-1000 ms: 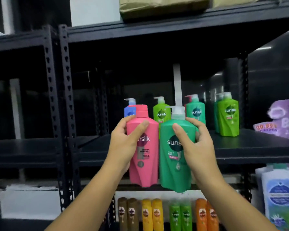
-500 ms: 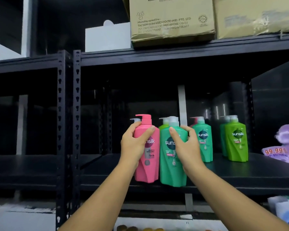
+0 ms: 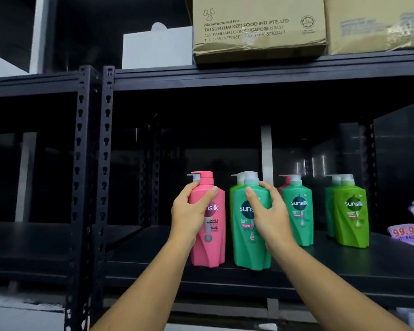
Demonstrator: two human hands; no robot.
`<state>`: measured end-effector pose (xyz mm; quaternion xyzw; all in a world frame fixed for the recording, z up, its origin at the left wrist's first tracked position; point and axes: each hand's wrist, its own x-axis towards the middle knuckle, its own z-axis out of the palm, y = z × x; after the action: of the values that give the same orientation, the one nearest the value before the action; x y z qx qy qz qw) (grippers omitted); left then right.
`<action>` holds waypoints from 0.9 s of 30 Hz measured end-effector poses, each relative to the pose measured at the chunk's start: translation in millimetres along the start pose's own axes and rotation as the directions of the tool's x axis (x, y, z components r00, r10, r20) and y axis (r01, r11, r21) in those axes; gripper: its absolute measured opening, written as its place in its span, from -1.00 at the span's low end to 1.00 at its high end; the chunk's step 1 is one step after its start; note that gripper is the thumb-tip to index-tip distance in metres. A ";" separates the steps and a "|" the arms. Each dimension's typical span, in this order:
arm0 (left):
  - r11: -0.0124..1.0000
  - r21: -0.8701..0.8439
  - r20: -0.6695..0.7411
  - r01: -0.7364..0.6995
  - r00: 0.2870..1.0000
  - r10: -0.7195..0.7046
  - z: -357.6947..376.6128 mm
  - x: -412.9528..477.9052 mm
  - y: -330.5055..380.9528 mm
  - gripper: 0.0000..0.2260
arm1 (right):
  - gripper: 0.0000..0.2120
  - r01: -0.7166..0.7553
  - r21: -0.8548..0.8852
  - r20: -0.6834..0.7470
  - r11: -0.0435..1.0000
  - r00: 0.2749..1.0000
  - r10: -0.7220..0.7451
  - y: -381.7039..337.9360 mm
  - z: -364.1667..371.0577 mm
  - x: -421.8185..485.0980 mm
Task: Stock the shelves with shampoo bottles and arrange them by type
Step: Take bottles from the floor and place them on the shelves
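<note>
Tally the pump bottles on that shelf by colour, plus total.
pink plastic pump bottles: 2
teal-green plastic pump bottles: 3
lime-green plastic pump bottles: 2
colour hidden, only a grey pump head shows behind the front pink: 1
Total: 8

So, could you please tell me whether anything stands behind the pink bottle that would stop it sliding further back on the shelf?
Yes. Another bottle stands directly behind the pink bottle, which the left hand grips; only its grey pump shows beside the pink cap. Nothing visible stands to its left on the shelf.

Dim, deep shadow behind — frontal light, wide-angle bowing, soft right edge.
</note>
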<state>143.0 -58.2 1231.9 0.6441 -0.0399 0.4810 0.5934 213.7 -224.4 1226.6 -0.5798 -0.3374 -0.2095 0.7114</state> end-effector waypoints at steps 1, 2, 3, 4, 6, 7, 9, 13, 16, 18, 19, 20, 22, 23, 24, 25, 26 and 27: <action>1.000 0.004 0.007 -0.007 1.000 0.007 -0.3 0.9 -1.2 -0.58 | -0.70 0.003 -0.018 0.006 1.000 1.000 -0.003 4.1 0.0 0.0; 1.000 0.017 0.023 -0.017 1.000 0.017 -0.4 1.5 -2.1 -0.55 | -0.68 0.011 -0.035 0.013 0.999 1.000 -0.010 8.3 -0.1 1.1; 0.999 0.035 0.043 -0.026 0.999 0.025 -1.1 1.7 -3.3 -0.52 | -0.66 0.010 -0.048 0.026 0.999 1.000 -0.009 11.0 -1.4 1.3; 0.997 0.063 0.067 -0.035 0.997 0.030 -2.7 0.7 -4.2 -0.48 | -0.62 0.010 -0.053 0.050 0.999 0.999 -0.007 12.9 -2.9 0.7; 0.988 0.149 0.145 -0.050 0.989 0.028 -9.7 -5.5 -6.3 -0.36 | -0.48 -0.003 -0.060 0.133 0.998 0.991 0.011 18.7 -9.1 -4.9; 0.978 0.198 0.196 -0.066 0.980 0.026 -15.3 -10.7 -8.5 -0.28 | -0.40 -0.021 -0.073 0.184 0.997 0.982 0.035 24.4 -14.1 -10.3; 0.946 0.298 0.294 -0.126 0.955 0.034 -27.8 -20.1 -16.1 -0.16 | -0.38 -0.054 -0.109 0.295 0.993 0.952 0.084 39.7 -24.8 -20.5; 0.907 0.399 0.371 -0.139 0.928 -0.021 -46.0 -23.0 -32.3 -0.16 | -0.47 -0.170 -0.152 0.388 0.974 0.896 0.217 54.8 -37.8 -18.4; 0.893 0.441 0.369 -0.090 0.925 -0.089 -50.5 -11.0 -39.6 -0.21 | -0.47 -0.247 -0.168 0.412 0.954 0.862 0.295 58.2 -38.2 -4.5; 0.890 0.451 0.372 -0.072 0.921 -0.114 -50.9 -1.5 -44.4 -0.22 | -0.48 -0.296 -0.180 0.414 0.938 0.842 0.345 61.8 -36.4 3.8; 0.889 0.455 0.369 -0.059 0.921 -0.128 -51.3 2.8 -47.6 -0.22 | -0.49 -0.312 -0.190 0.413 0.931 0.835 0.364 63.5 -35.3 8.0; 0.887 0.461 0.362 -0.042 0.921 -0.144 -52.7 7.3 -51.8 -0.23 | -0.50 -0.328 -0.201 0.407 0.923 0.829 0.383 65.1 -33.6 12.0; 0.888 0.459 0.333 0.011 0.925 -0.183 -56.1 14.1 -59.8 -0.28 | -0.51 -0.355 -0.226 0.397 0.907 0.817 0.418 69.7 -30.4 20.4; 0.891 0.452 0.314 0.038 0.928 -0.199 -57.5 15.9 -62.8 -0.32 | -0.51 -0.365 -0.235 0.393 0.901 0.812 0.432 72.8 -28.6 24.1; 0.893 0.447 0.292 0.059 0.933 -0.208 -58.5 16.7 -65.7 -0.33 | -0.52 -0.372 -0.237 0.381 0.897 0.814 0.439 77.1 -26.9 26.5; 0.894 0.442 0.275 0.068 0.939 -0.207 -58.9 16.6 -67.6 -0.33 | -0.52 -0.376 -0.230 0.359 0.898 0.824 0.437 82.4 -25.5 28.1; 0.895 0.441 0.260 0.072 0.944 -0.204 -59.0 17.0 -69.5 -0.31 | -0.53 -0.377 -0.213 0.334 0.901 0.839 0.430 87.4 -23.9 28.0; 0.893 0.443 0.251 0.074 0.947 -0.202 -59.0 16.8 -70.0 -0.29 | -0.54 -0.378 -0.191 0.311 0.906 0.852 0.421 91.4 -22.7 26.8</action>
<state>161.8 18.4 1182.4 0.8232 0.0263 0.3344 0.4580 300.5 -221.9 1181.2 -0.7076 -0.3152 0.0276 0.6318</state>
